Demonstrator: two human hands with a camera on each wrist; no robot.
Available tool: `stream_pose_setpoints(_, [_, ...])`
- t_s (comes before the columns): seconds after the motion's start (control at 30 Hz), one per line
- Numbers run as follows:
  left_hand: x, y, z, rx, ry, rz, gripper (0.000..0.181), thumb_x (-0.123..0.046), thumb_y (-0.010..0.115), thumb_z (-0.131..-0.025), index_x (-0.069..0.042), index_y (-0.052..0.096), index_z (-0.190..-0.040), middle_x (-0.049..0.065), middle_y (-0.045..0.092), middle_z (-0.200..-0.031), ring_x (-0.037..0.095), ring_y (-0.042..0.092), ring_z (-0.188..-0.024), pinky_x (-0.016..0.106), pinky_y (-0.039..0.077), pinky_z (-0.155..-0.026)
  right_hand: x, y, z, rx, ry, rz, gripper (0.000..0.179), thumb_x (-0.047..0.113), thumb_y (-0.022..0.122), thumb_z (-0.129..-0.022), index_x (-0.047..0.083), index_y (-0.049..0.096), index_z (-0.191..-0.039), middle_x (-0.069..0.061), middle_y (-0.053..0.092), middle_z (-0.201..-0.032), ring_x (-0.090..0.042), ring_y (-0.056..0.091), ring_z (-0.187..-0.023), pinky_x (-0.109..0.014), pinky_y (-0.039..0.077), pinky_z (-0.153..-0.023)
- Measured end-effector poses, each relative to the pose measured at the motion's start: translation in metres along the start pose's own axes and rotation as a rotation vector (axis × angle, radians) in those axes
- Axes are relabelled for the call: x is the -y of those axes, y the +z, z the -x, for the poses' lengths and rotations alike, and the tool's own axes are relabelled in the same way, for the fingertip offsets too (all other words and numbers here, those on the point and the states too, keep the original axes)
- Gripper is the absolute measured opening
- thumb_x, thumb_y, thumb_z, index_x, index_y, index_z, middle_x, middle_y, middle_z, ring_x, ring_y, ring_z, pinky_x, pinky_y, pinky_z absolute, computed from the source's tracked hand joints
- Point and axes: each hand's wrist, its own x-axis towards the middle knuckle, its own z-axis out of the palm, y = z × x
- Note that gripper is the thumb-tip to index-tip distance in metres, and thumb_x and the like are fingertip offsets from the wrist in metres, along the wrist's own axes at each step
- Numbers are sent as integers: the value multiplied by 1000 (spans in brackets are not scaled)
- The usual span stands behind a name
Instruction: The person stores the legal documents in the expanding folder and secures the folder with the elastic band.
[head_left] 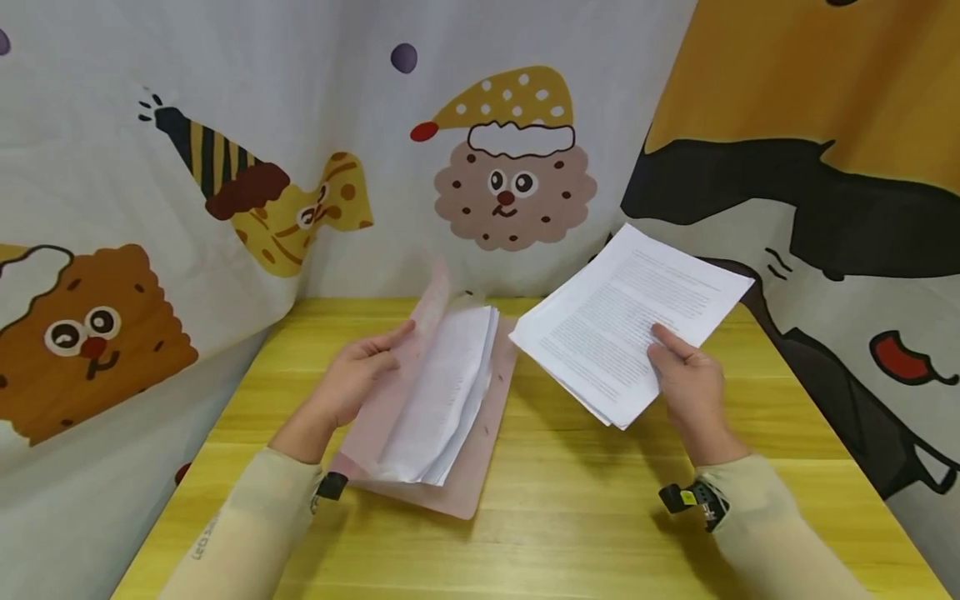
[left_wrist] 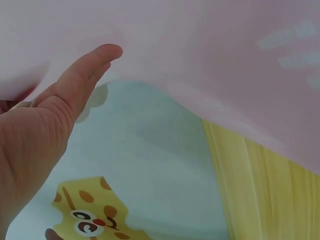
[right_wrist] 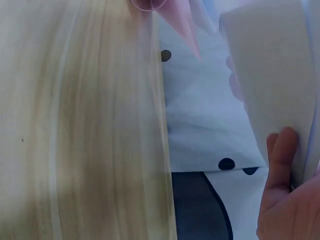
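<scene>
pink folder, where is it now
In the head view, the pink folder lies open just left of centre on the wooden table, with white papers inside and the left hand at its raised cover.

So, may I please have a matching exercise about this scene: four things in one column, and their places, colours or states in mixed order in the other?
Column 1
1. Left hand
2. Loose printed sheets
3. Pink folder
4. Table

Column 2
A. Partly open, with papers inside
B. Yellow, with a wood-grain look
C. Touching a raised cover
D. Held in the right hand

Right pairs: 1-C, 2-D, 3-A, 4-B
</scene>
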Motion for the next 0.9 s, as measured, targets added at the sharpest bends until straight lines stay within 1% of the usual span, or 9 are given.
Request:
stream_pose_setpoints(0.1, [0, 2, 1, 10, 16, 8, 54, -3, 49, -103, -8, 51, -158, 2, 44, -169, 20, 25, -162, 11, 35, -101, -2, 4, 2, -30, -46, 15, 47, 21, 67, -104, 10, 61, -150, -13, 56, -160, -18, 59, -141, -6, 52, -90])
stream_pose_setpoints(0.3, [-2, 7, 3, 19, 26, 14, 54, -1, 49, -101, -4, 53, -156, 3, 45, -168, 21, 27, -161, 11, 35, -101, -7, 12, 4, -31, -83, 89, 46, 24, 63, -106, 10, 60, -150, -6, 57, -159, -20, 54, -147, -10, 50, -100])
stream_pose_setpoints(0.47, [0, 13, 2, 29, 33, 22, 55, -1, 51, -101, -2, 52, -155, 4, 45, -167, 22, 26, -162, 11, 35, -102, -12, 22, 11, -8, -120, 155, 45, 24, 63, -106, 9, 63, -148, -6, 61, -155, -20, 56, -144, -4, 49, -93])
stream_pose_setpoints(0.57, [0, 19, 0, 26, 33, 16, 55, -2, 51, -101, -2, 51, -156, 3, 46, -167, 22, 27, -163, 18, 35, -112, -15, 27, 16, 37, -140, 187, 44, 21, 63, -106, 7, 63, -148, -9, 62, -154, -23, 56, -144, 0, 46, -87])
stream_pose_setpoints(0.67, [0, 25, -3, 21, 35, 13, 56, -2, 51, -101, -3, 50, -157, 3, 45, -168, 22, 25, -164, 31, 32, -122, -20, 32, 21, 104, -137, 229, 43, 19, 64, -106, 5, 64, -146, -9, 62, -153, -23, 55, -145, 2, 44, -86])
stream_pose_setpoints(0.73, [0, 29, -6, 8, 30, 5, 57, -3, 50, -100, -4, 49, -157, 3, 44, -168, 22, 25, -164, 36, 31, -123, -23, 35, 24, 161, -127, 264, 43, 19, 64, -106, 5, 64, -146, -10, 62, -152, -24, 55, -145, 2, 44, -85])
stream_pose_setpoints(0.8, [0, 33, -9, -4, 24, 3, 58, -3, 50, -100, -5, 49, -158, 2, 44, -168, 22, 23, -165, 36, 32, -120, -26, 37, 28, 227, -111, 287, 43, 19, 64, -106, 5, 64, -146, -11, 62, -152, -25, 56, -144, 1, 44, -85])
stream_pose_setpoints(0.87, [0, 38, -11, -14, 22, -9, 59, -3, 49, -99, -4, 48, -158, 3, 44, -168, 22, 22, -165, 34, 32, -115, -29, 40, 29, 282, -99, 313, 42, 20, 65, -106, 6, 65, -146, -12, 62, -153, -26, 55, -145, -2, 44, -90])
stream_pose_setpoints(0.9, [-1, 40, -11, -15, 20, -17, 60, -3, 49, -98, -4, 48, -158, 3, 44, -168, 22, 22, -165, 34, 32, -114, -31, 41, 30, 311, -89, 314, 42, 21, 65, -106, 7, 65, -146, -12, 61, -153, -27, 53, -147, -6, 45, -95])
